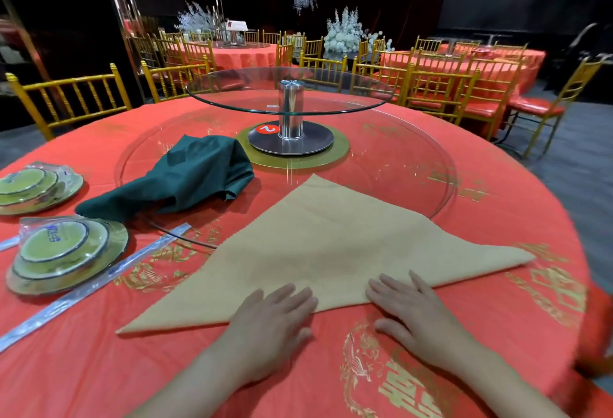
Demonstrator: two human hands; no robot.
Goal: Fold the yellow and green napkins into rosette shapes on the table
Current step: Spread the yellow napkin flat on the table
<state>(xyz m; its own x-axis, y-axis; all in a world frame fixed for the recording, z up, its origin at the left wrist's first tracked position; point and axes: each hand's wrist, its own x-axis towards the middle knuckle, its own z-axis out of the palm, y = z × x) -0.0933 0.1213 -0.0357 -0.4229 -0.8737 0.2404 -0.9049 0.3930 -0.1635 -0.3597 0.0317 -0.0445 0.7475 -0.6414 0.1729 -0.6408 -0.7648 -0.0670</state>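
Two wrapped plate stacks [66,253] lie left, a plastic sleeve [83,293] just beside; a glass turntable [291,109] stands centre, gold chairs [69,99] behind.

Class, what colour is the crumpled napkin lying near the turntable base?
Dark green napkin, seen in the head view.

I see the yellow napkin [325,245] folded into a flat triangle on the worktop [99,368]. Its long edge is nearest me; the apex points away, over the rim of the glass disc [398,158]. Green napkin [199,175]: dark, bunched in a loose heap on the disc's left, one tail trailing past the rim. The two don't touch.
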